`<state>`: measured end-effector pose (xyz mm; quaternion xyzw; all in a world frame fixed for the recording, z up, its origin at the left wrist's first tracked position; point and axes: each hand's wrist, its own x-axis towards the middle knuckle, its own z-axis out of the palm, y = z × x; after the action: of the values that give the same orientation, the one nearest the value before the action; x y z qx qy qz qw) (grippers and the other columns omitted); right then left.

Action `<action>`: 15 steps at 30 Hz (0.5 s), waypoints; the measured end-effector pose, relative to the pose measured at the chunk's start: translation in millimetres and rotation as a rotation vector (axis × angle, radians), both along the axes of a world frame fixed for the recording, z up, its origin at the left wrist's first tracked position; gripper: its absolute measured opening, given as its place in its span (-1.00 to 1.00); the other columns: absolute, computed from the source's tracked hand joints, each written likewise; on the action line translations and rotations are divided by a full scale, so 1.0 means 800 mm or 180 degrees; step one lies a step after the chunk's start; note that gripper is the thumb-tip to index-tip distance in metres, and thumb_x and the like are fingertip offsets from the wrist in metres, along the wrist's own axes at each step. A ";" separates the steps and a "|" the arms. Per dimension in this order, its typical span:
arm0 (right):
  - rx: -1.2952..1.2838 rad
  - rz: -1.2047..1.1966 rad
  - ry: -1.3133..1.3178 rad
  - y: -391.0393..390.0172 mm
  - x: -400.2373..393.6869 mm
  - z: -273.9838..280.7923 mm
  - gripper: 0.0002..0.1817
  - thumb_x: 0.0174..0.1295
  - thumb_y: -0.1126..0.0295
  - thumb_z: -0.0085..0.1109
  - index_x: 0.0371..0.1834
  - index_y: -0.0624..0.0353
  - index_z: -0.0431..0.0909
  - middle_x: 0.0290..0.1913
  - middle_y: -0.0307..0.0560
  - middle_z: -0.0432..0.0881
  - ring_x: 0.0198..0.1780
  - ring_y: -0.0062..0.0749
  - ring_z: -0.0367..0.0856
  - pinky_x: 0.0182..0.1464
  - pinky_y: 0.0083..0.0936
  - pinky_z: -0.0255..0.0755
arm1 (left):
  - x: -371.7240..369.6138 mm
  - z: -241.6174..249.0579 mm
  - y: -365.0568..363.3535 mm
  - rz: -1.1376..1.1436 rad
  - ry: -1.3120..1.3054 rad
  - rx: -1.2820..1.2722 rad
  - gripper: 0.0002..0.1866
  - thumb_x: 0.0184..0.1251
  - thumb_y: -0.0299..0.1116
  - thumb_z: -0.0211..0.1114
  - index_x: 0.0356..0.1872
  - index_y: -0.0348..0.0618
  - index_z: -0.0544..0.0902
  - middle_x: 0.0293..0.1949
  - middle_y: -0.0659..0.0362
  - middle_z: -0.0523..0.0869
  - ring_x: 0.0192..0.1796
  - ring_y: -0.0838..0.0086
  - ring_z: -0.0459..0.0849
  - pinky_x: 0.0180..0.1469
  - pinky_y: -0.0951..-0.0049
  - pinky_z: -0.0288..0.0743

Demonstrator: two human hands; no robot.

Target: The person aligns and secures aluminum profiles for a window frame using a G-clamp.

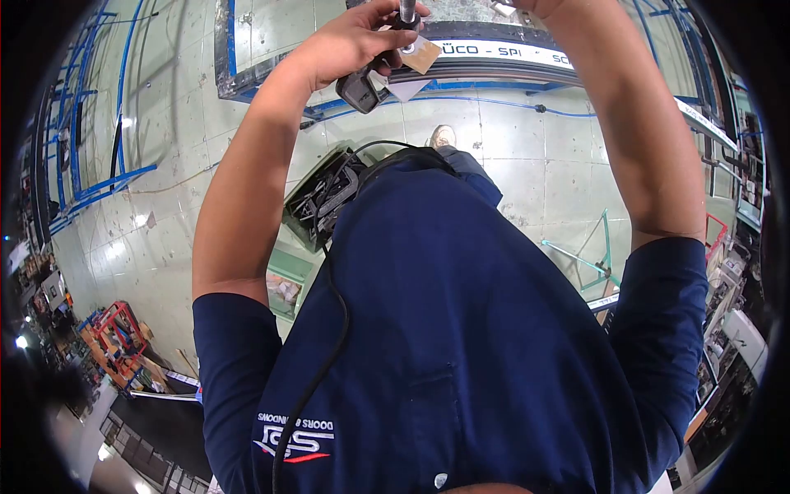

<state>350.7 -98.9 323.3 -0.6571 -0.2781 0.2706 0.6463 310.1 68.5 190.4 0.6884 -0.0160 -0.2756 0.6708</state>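
At the top edge, my left hand has its fingers closed around a black hand tool with a metal shaft pointing up. The tool's exact kind is not clear; its lower end is a rounded black block below my hand. Beside my fingers is a tan square piece, in front of a dark profile with a white printed strip. My right hand is at the top right, mostly cut off by the frame, near a small pale metallic piece. Its fingers are hidden.
A blue-framed work stand carries the long profile ahead of me. By my left hip hangs a green container of dark tools. Blue racks stand left; a green metal frame is on the right. A blue hose runs below the stand.
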 end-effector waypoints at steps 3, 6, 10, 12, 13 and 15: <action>-0.0034 -0.0316 0.0013 0.004 -0.001 -0.008 -0.85 0.03 0.59 0.15 -0.31 0.33 0.62 -0.30 -0.17 0.63 -0.42 -0.51 0.61 -0.33 -0.62 0.49 | 0.007 -0.027 -0.002 0.0074 -0.0220 0.0254 -0.68 0.55 -0.36 0.29 0.25 -0.09 0.57 -0.31 0.32 0.63 -0.45 0.66 0.53 -0.43 0.56 0.40; 0.0099 -0.0482 -0.0126 0.003 -0.003 -0.016 -0.91 0.05 0.58 0.14 -0.39 0.28 0.61 -0.35 -0.20 0.60 -0.44 -0.55 0.59 -0.36 -0.62 0.45 | 0.004 -0.028 -0.002 0.0062 -0.0279 0.0234 -0.69 0.55 -0.39 0.28 0.23 -0.11 0.58 -0.30 0.32 0.62 -0.44 0.67 0.51 -0.43 0.56 0.39; -0.0418 -0.0931 -0.1129 0.008 -0.024 -0.007 -0.88 0.11 0.47 0.08 -0.44 0.24 0.61 -0.43 -0.13 0.62 -0.46 -0.47 0.57 -0.32 -0.52 0.45 | 0.007 -0.050 0.006 0.0052 -0.0425 0.0210 -0.67 0.57 -0.35 0.25 0.26 -0.15 0.55 -0.29 0.31 0.62 -0.43 0.67 0.52 -0.42 0.58 0.39; -0.0304 -0.1520 -0.1079 0.019 -0.033 -0.014 -0.82 0.12 0.38 0.06 -0.45 0.23 0.61 -0.47 -0.08 0.65 -0.40 -0.31 0.60 -0.21 -0.38 0.48 | 0.003 -0.051 0.014 -0.0023 -0.0803 0.0910 -0.73 0.53 -0.11 0.33 -0.08 -0.09 0.70 -0.40 0.35 0.66 -0.39 0.70 0.56 -0.36 0.64 0.43; -0.0307 -0.1536 -0.1080 0.021 -0.033 -0.017 -0.82 0.12 0.38 0.06 -0.45 0.23 0.61 -0.47 -0.08 0.65 -0.40 -0.31 0.60 -0.21 -0.38 0.48 | 0.003 -0.050 0.014 -0.0039 -0.0807 0.0907 -0.73 0.53 -0.11 0.33 -0.08 -0.09 0.70 -0.40 0.35 0.66 -0.39 0.70 0.56 -0.36 0.64 0.43; -0.0298 -0.1668 -0.1228 0.023 -0.033 -0.017 -0.81 0.14 0.36 0.07 -0.37 0.22 0.63 -0.44 -0.08 0.64 -0.30 -0.32 0.62 -0.15 -0.36 0.46 | -0.003 -0.037 0.010 0.0058 -0.0632 0.1266 -0.72 0.52 -0.09 0.34 -0.23 -0.11 0.67 -0.46 0.38 0.64 -0.40 0.69 0.55 -0.31 0.61 0.43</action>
<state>323.9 -80.8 309.9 -0.7744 -0.2040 -0.0219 0.5985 308.1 76.7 160.5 0.8310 -0.0210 -0.1981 0.5194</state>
